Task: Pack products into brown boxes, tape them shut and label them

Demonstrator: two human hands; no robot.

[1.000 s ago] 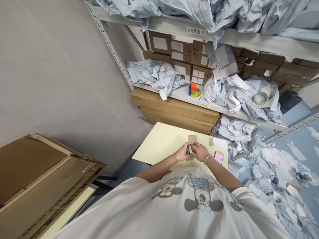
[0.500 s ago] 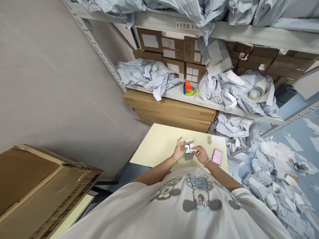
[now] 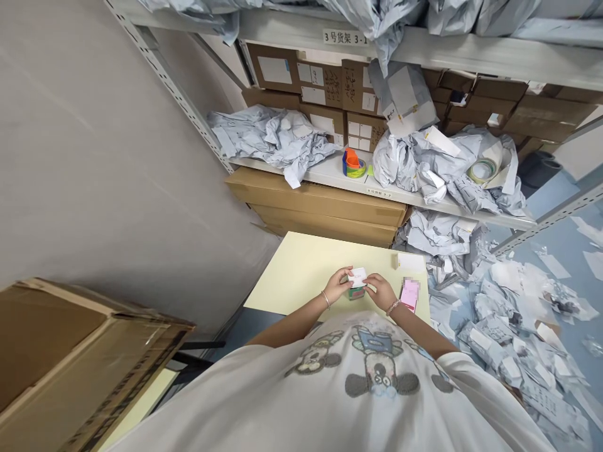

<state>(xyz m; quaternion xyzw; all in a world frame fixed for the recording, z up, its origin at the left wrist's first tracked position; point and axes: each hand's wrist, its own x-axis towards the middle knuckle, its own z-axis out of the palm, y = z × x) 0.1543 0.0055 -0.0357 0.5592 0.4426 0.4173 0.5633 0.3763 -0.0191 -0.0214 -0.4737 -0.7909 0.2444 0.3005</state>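
The person's white T-shirt (image 3: 377, 376), printed with cartoon figures, fills the bottom of the view and hides the near edge of the table. Above it, the left hand (image 3: 338, 285) and right hand (image 3: 380, 292) meet over a small green-and-white carton (image 3: 357, 293), which stands between them with much of it covered by the fingers. Its print is too small to read, and it cannot be told whether it rests on the table or is lifted just off it. The left fingers (image 3: 346, 273) are pinched closed on a white paper slip (image 3: 358, 276) at the carton's top. The right fingertips (image 3: 368, 284) reach in beside the slip, but whether they are clamped on anything cannot be told.

A pink card (image 3: 410, 295), its surface pixelated, lies just beside the right hand. Farther along the pale yellow table (image 3: 292, 276) are a white label (image 3: 411, 262) and a small cardboard scrap (image 3: 394, 260). The tabletop runs well to the left of the left hand before its slanted edge, while its right edge sits much nearer the right hand. A cardboard carton (image 3: 80, 351) is cut off at the lower left. Beyond the table, a metal shelf unit (image 3: 377, 185) holds crumpled pale blue mailer bags (image 3: 276, 135) and rolls of tape (image 3: 353, 163).
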